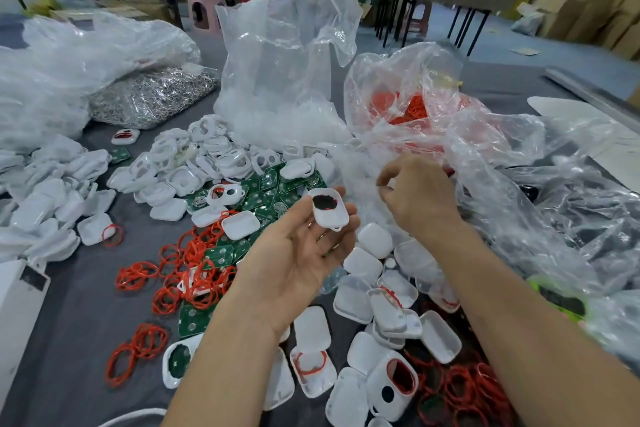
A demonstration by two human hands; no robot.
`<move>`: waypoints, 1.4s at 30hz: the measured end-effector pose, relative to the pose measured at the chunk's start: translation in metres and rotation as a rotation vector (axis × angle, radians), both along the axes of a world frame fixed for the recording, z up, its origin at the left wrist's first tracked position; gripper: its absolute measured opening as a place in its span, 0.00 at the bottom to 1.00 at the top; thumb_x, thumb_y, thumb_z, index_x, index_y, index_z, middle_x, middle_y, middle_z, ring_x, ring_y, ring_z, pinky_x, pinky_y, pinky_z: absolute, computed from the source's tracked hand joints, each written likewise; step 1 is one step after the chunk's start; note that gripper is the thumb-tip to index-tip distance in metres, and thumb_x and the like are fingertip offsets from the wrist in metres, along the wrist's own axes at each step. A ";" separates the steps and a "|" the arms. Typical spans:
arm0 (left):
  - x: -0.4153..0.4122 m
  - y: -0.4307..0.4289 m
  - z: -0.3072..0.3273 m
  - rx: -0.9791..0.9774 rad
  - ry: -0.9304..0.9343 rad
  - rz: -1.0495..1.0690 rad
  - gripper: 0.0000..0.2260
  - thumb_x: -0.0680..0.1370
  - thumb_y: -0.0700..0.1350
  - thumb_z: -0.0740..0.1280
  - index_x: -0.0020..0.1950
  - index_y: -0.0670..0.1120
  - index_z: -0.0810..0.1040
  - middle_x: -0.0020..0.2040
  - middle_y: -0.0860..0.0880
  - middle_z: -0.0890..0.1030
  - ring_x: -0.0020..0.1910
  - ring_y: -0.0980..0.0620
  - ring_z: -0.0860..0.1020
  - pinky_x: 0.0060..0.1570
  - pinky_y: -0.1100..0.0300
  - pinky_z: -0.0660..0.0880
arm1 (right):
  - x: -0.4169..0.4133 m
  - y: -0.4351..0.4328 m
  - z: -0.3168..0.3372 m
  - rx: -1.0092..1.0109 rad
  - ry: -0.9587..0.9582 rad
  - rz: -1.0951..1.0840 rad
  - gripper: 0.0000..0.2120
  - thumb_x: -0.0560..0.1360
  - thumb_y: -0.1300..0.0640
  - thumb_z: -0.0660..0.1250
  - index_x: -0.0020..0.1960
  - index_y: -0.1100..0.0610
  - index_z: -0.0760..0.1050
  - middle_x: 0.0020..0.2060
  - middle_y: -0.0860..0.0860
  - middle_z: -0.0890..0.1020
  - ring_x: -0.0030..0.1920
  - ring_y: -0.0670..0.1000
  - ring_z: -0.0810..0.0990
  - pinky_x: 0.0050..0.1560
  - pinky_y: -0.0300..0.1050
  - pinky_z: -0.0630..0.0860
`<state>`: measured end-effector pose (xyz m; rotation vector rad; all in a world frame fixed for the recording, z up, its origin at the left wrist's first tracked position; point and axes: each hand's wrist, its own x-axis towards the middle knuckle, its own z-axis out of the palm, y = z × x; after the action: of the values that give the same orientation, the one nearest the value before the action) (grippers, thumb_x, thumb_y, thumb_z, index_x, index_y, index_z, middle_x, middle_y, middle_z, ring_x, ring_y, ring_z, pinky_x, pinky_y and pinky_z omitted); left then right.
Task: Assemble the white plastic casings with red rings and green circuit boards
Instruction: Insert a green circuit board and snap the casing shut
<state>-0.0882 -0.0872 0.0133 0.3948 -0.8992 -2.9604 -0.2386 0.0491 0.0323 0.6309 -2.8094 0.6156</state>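
Left hand (294, 257), right hand (420, 199) bare; both forearms (540, 333) bare, unsleeved; thin glinting band, perhaps ring, on left fingers (322, 236).

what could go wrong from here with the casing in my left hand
The left hand holds the white casing only lightly, out at its fingers, so it may slip into the casings piled below. The right hand works against the clear bag, which might snag or drag parts.
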 end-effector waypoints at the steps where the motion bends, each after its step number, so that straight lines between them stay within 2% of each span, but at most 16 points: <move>1: 0.000 0.000 -0.001 -0.009 -0.004 -0.001 0.16 0.79 0.49 0.66 0.59 0.40 0.85 0.52 0.41 0.85 0.46 0.46 0.85 0.46 0.55 0.84 | 0.003 0.004 0.003 -0.059 0.007 -0.028 0.07 0.73 0.59 0.76 0.41 0.47 0.84 0.43 0.46 0.83 0.51 0.52 0.82 0.47 0.43 0.75; 3: 0.000 0.000 -0.003 -0.049 -0.023 -0.002 0.15 0.82 0.49 0.63 0.59 0.41 0.85 0.52 0.41 0.85 0.46 0.46 0.85 0.46 0.55 0.83 | 0.012 0.015 0.011 -0.327 -0.089 -0.081 0.12 0.70 0.59 0.79 0.34 0.46 0.81 0.31 0.41 0.82 0.37 0.42 0.82 0.39 0.39 0.76; 5: -0.001 0.003 -0.003 -0.101 -0.045 0.000 0.15 0.84 0.48 0.62 0.60 0.42 0.84 0.52 0.41 0.85 0.47 0.47 0.85 0.47 0.55 0.82 | 0.030 0.025 0.015 -0.731 -0.296 -0.110 0.12 0.69 0.62 0.80 0.33 0.49 0.83 0.27 0.42 0.83 0.26 0.41 0.79 0.31 0.36 0.74; 6: -0.002 0.005 -0.003 -0.120 -0.056 -0.001 0.15 0.84 0.48 0.61 0.61 0.42 0.83 0.52 0.41 0.86 0.47 0.47 0.85 0.48 0.55 0.81 | 0.041 0.028 0.015 -0.879 -0.403 -0.113 0.11 0.69 0.64 0.80 0.35 0.51 0.83 0.26 0.44 0.82 0.25 0.42 0.77 0.29 0.36 0.73; 8: -0.004 0.008 -0.003 -0.148 -0.071 -0.014 0.15 0.84 0.47 0.62 0.62 0.41 0.82 0.52 0.42 0.86 0.47 0.47 0.85 0.48 0.56 0.82 | 0.064 0.034 0.006 -1.012 -0.524 -0.087 0.11 0.69 0.68 0.79 0.36 0.54 0.83 0.27 0.48 0.82 0.25 0.45 0.75 0.28 0.36 0.73; 11: -0.004 0.014 -0.005 -0.193 -0.087 -0.041 0.15 0.85 0.47 0.61 0.64 0.41 0.81 0.53 0.41 0.86 0.47 0.47 0.85 0.47 0.56 0.82 | 0.090 0.043 -0.006 -1.059 -0.538 -0.018 0.14 0.69 0.72 0.77 0.35 0.53 0.83 0.29 0.49 0.82 0.28 0.45 0.77 0.33 0.36 0.76; 13: -0.003 0.016 -0.006 -0.221 -0.093 -0.064 0.15 0.85 0.47 0.60 0.63 0.41 0.82 0.53 0.40 0.86 0.47 0.46 0.85 0.46 0.56 0.83 | 0.094 0.045 -0.010 -1.086 -0.508 0.019 0.15 0.69 0.73 0.76 0.36 0.53 0.84 0.32 0.51 0.85 0.33 0.48 0.81 0.38 0.40 0.80; 17: -0.002 0.019 -0.007 -0.229 -0.080 -0.112 0.15 0.84 0.47 0.61 0.59 0.43 0.85 0.59 0.39 0.85 0.49 0.45 0.86 0.48 0.53 0.84 | 0.097 0.046 -0.014 -1.034 -0.336 0.070 0.16 0.72 0.73 0.72 0.38 0.53 0.87 0.39 0.50 0.88 0.43 0.53 0.88 0.49 0.48 0.85; 21: -0.003 0.020 -0.006 -0.233 -0.025 -0.158 0.16 0.78 0.49 0.65 0.59 0.45 0.86 0.61 0.40 0.84 0.52 0.46 0.85 0.53 0.52 0.83 | 0.100 0.048 -0.012 -1.102 -0.328 0.099 0.11 0.71 0.65 0.69 0.38 0.53 0.87 0.42 0.49 0.89 0.48 0.49 0.88 0.49 0.45 0.84; 24: -0.003 0.020 -0.006 -0.235 -0.005 -0.175 0.16 0.76 0.49 0.66 0.59 0.45 0.86 0.59 0.41 0.85 0.51 0.47 0.85 0.52 0.52 0.82 | 0.099 0.050 -0.011 -1.126 -0.316 0.073 0.08 0.71 0.63 0.74 0.42 0.52 0.88 0.40 0.49 0.89 0.45 0.49 0.88 0.47 0.37 0.82; 28: -0.002 0.017 -0.006 -0.238 0.003 -0.188 0.15 0.81 0.48 0.64 0.62 0.44 0.85 0.55 0.42 0.85 0.50 0.48 0.85 0.53 0.53 0.82 | 0.097 0.051 -0.011 -1.143 -0.395 0.016 0.10 0.71 0.68 0.77 0.48 0.55 0.87 0.42 0.50 0.89 0.44 0.51 0.89 0.45 0.39 0.83; 31: -0.001 0.017 -0.005 -0.246 0.006 -0.189 0.16 0.81 0.48 0.64 0.63 0.43 0.84 0.54 0.42 0.85 0.50 0.47 0.85 0.52 0.53 0.82 | 0.097 0.052 -0.009 -1.182 -0.464 0.009 0.06 0.71 0.65 0.78 0.43 0.56 0.87 0.39 0.55 0.88 0.41 0.54 0.88 0.45 0.43 0.84; 35: -0.001 0.018 -0.003 -0.274 -0.007 -0.191 0.17 0.81 0.48 0.63 0.63 0.43 0.84 0.53 0.40 0.85 0.51 0.45 0.85 0.51 0.54 0.83 | 0.096 0.053 -0.005 -1.279 -0.584 -0.007 0.09 0.72 0.65 0.76 0.37 0.53 0.87 0.35 0.53 0.86 0.36 0.50 0.83 0.41 0.38 0.80; 37: 0.000 0.019 -0.001 -0.295 -0.018 -0.204 0.18 0.78 0.50 0.65 0.64 0.44 0.84 0.54 0.40 0.85 0.51 0.45 0.85 0.50 0.55 0.83 | 0.095 0.055 -0.002 -1.293 -0.614 -0.021 0.09 0.72 0.64 0.76 0.37 0.52 0.87 0.31 0.51 0.83 0.32 0.48 0.78 0.38 0.38 0.77; 40: 0.002 0.023 0.002 -0.333 -0.026 -0.255 0.17 0.77 0.50 0.67 0.62 0.45 0.85 0.55 0.41 0.85 0.52 0.45 0.85 0.47 0.56 0.82 | 0.096 0.058 0.002 -1.308 -0.671 0.054 0.02 0.69 0.60 0.77 0.38 0.56 0.87 0.29 0.53 0.80 0.28 0.49 0.72 0.33 0.38 0.74; 42: 0.003 0.025 0.002 -0.344 -0.031 -0.287 0.17 0.76 0.51 0.67 0.60 0.44 0.85 0.56 0.40 0.85 0.52 0.45 0.85 0.47 0.55 0.82 | 0.097 0.059 0.004 -1.266 -0.657 0.104 0.03 0.71 0.63 0.76 0.38 0.58 0.86 0.29 0.54 0.79 0.27 0.49 0.71 0.31 0.38 0.72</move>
<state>-0.0847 -0.0620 0.0154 0.3203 -1.5563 -2.9562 -0.1416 0.1077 0.0365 0.2893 -2.0649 2.6061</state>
